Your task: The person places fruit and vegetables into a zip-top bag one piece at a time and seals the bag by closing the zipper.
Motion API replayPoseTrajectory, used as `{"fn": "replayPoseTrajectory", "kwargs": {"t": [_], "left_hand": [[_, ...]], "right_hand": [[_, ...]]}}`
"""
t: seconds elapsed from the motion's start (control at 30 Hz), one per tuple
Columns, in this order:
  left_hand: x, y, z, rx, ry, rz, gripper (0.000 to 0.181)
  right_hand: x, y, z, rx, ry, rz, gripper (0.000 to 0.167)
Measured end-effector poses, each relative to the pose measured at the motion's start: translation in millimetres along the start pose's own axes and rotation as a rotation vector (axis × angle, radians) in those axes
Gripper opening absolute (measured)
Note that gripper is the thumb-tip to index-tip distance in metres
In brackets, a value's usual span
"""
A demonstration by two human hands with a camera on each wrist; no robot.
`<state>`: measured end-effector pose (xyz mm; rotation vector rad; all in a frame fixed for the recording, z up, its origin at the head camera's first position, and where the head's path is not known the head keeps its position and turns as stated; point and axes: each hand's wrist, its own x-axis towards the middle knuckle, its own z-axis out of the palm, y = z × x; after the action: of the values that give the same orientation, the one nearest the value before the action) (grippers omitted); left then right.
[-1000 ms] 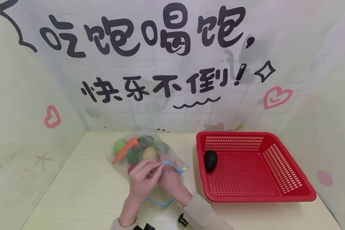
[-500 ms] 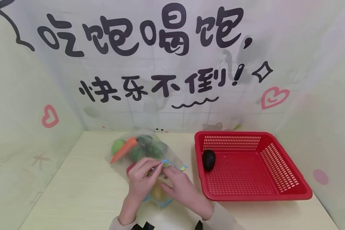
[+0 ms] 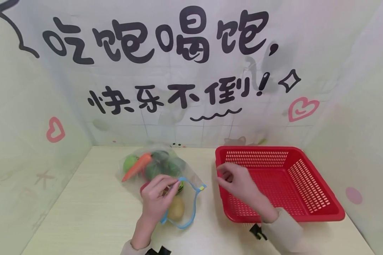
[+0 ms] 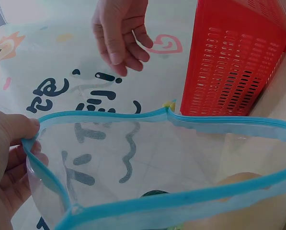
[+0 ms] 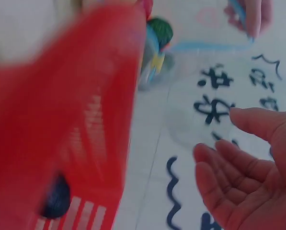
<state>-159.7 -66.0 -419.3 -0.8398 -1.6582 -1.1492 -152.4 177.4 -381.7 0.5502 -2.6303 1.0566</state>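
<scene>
My left hand [image 3: 157, 194] pinches the blue rim of a clear zip bag [image 3: 194, 209] between thumb and fingers. The bag's mouth gapes wide in the left wrist view. Inside or under its film show a carrot [image 3: 137, 167], a green round item [image 3: 130, 163], several dark green vegetables and, near the mouth, a tan potato-like item [image 3: 177, 208]. My right hand [image 3: 240, 182] hovers over the left rim of a red basket [image 3: 281, 219], fingers loosely bent and holding nothing. In the right wrist view a dark avocado [image 5: 56, 196] lies in the basket; the right hand hides it in the head view.
A pale wooden table [image 3: 70, 212] carries the bag on the left and the basket on the right. Printed sheets stand along the back [image 3: 131, 76] and both sides. A yellow slider [image 3: 202, 187] sits at the bag's right corner.
My right hand has come out of the bag and moved right to the basket. The tan item now lies nearer the bag's mouth. My left hand keeps its grip on the rim.
</scene>
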Motion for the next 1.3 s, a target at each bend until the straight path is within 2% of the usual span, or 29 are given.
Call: {"fn": "replayPoseTrajectory", "kwargs": {"t": [0.13, 0.27, 0.4, 0.53, 0.67, 0.8, 0.93, 1.07, 1.17, 1.3], "left_hand": [[-0.3, 0.3, -0.3, 0.011, 0.000, -0.002, 0.027], [-0.3, 0.4, -0.2, 0.015, 0.000, -0.002, 0.027], [0.1, 0.0, -0.4, 0.018, 0.001, 0.001, 0.027], [-0.1, -0.3, -0.8, 0.023, 0.002, 0.002, 0.027], [-0.4, -0.8, -0.6, 0.011, 0.005, 0.003, 0.027], [0.3, -0.3, -0.7, 0.014, 0.004, 0.002, 0.027], [0.1, 0.3, -0.7, 0.027, 0.004, 0.003, 0.027], [0.0, -0.1, -0.4, 0.023, 0.004, 0.007, 0.027], [-0.1, -0.6, -0.2, 0.020, 0.004, 0.009, 0.026], [-0.1, -1.4, -0.2, 0.021, 0.005, 0.012, 0.026]], "right_hand": [[11.1, 25.6, -16.2, -0.095, -0.017, 0.128, 0.024], [19.4, 47.1, -26.8, -0.147, -0.048, 0.239, 0.025], [27.4, 62.8, -31.8, -0.159, -0.139, 0.322, 0.032], [33.6, 75.3, -29.8, -0.160, -0.273, 0.381, 0.040], [34.9, 85.1, -22.2, -0.155, -0.388, 0.401, 0.045], [36.4, 91.3, -11.1, -0.179, -0.443, 0.397, 0.048], [39.2, 93.5, -0.6, -0.197, -0.470, 0.439, 0.048], [39.9, 94.5, 7.7, -0.229, -0.479, 0.470, 0.055], [39.8, 93.2, 12.1, -0.249, -0.481, 0.459, 0.060], [39.8, 91.5, 16.3, -0.241, -0.470, 0.455, 0.058]]}}
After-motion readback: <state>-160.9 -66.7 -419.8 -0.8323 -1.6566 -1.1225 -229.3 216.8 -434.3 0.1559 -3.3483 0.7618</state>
